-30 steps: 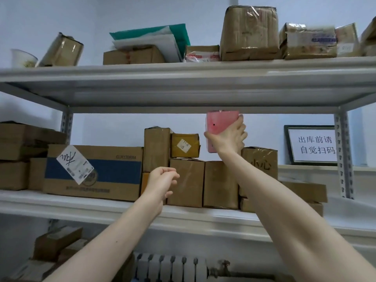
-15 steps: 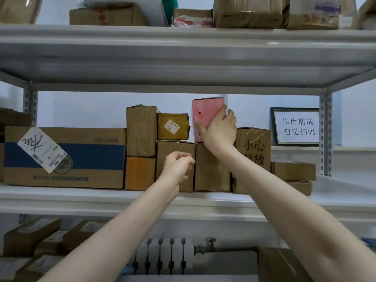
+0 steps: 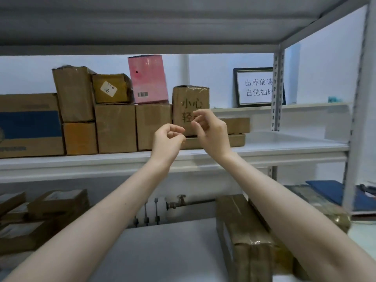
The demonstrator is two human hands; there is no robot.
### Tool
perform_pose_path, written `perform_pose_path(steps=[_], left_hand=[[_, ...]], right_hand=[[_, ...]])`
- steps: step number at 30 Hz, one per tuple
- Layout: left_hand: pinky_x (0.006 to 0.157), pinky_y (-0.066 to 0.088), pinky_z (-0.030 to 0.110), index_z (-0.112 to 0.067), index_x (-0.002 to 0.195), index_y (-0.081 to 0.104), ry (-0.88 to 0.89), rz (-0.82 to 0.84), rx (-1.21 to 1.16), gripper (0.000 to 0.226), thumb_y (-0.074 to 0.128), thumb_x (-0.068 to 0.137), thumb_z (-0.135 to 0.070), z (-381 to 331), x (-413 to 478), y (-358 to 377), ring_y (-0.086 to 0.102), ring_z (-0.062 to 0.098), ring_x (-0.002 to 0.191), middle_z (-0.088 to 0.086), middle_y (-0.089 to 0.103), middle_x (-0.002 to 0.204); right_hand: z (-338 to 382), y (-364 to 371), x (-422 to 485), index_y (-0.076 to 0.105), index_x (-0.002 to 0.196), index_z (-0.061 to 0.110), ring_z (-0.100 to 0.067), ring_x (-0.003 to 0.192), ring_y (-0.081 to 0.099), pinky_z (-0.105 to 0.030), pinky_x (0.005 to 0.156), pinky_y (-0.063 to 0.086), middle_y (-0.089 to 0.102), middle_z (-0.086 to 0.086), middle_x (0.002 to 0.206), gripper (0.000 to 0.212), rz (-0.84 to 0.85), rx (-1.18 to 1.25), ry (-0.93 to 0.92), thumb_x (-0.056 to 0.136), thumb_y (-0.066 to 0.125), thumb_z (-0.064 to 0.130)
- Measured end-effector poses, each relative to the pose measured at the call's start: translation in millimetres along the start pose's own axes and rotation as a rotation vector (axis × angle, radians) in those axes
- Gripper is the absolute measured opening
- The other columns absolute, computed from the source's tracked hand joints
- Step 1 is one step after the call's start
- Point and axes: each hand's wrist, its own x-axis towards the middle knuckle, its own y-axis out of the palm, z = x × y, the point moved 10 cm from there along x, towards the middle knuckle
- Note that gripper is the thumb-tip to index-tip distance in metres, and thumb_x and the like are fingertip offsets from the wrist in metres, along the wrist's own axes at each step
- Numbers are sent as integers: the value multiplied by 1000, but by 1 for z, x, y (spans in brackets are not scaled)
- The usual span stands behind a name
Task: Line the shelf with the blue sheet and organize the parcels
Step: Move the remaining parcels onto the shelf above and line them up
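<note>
Since the earlier frame the right hand [image 3: 212,132] has let go of the pink box [image 3: 148,78] and come down and towards the person. It now hangs in front of the brown box with handwritten characters [image 3: 190,96]. The left hand [image 3: 167,139] sits just beside it, a little lower. Both hands have loosely curled fingers and hold nothing.

The pink box stands on its own on top of a plain brown box [image 3: 153,127] on the middle shelf [image 3: 284,143], leaning slightly to one side, with a barcode low on its front. On its left a small yellowish box with a white label [image 3: 110,88] rests on another brown box [image 3: 116,128]. Further left are a tall brown box [image 3: 72,94] over an orange box [image 3: 80,138], then a large box with a blue band [image 3: 28,125]. Two flat boxes [image 3: 236,139] lie under and behind the handwritten box, partly hidden by the right hand.

A framed sign [image 3: 256,87] stands behind on a ledge, its right edge cut off by the shelf post [image 3: 277,88]. On the lower shelf [image 3: 162,251], a taped brown parcel [image 3: 244,231] lies under the right forearm. More boxes [image 3: 59,202] sit at the lower left, and a radiator [image 3: 150,212] shows between them and the parcel. A blue sheet [image 3: 325,190] lies low at the right behind the corner post; what it rests on is hard to tell.
</note>
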Motion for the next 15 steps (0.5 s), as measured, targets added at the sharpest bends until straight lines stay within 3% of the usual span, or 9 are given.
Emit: perform_pose_path(steps=[3,8,11,13,15], left_hand=[[65,45,24,-15,81,61,-29,55,14,20,51,86,1,3,-31,58,58,12,69,1,59,71],[59,44,20,-14,83,60,-152,141,49,16,52,91,-4,32,-70,142,56,12,69,2,59,77],[52,39,20,-14,81,60,-275,136,60,18,51,91,-3,66,-89,178,56,11,65,0,58,74],[48,37,19,-14,81,61,-346,130,89,18,51,90,-2,87,-99,200,56,11,64,0,58,74],[49,36,20,-16,81,61,-417,124,101,19,51,90,-3,107,-106,213,57,11,66,2,60,78]], right_hand=[[-28,-51,-31,68,90,5,-4,62,56,-11,61,43,63,9,73,17,17,24,15,91,59,19],[-79,-103,-77,59,62,8,-18,47,55,-37,47,45,58,0,53,44,159,16,51,99,48,30],[-117,-130,-113,60,71,11,-18,52,54,-36,50,45,57,3,59,34,249,-83,191,97,49,31],[-149,-147,-138,62,89,15,-17,64,59,-31,58,46,59,8,69,16,359,-231,327,93,54,28],[-177,-160,-165,58,108,19,-21,82,63,-32,67,48,63,7,84,19,486,-392,469,91,55,27]])
